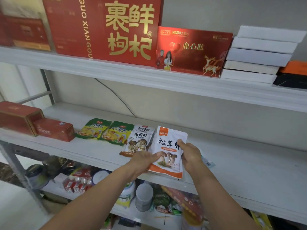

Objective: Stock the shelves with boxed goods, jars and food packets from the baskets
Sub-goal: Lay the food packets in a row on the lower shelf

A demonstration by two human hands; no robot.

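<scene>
A white and orange mushroom seasoning packet (167, 146) lies tilted at the front of the middle shelf (240, 156). My left hand (142, 161) grips its lower left edge and my right hand (190, 154) grips its right edge. To its left lie two brown-trimmed mushroom packets (138, 141), overlapping, and two green and yellow chicken seasoning packets (106, 131). Two red boxes (53, 131) stand at the shelf's left end.
The top shelf holds big red gift boxes (106, 29), a red deer box (192, 50), stacked white boxes (259, 55) and an orange and black box (294, 75). Below, the lower shelf holds jars (143, 196), packets and small red cartons (76, 185). A metal upright (18, 168) stands left.
</scene>
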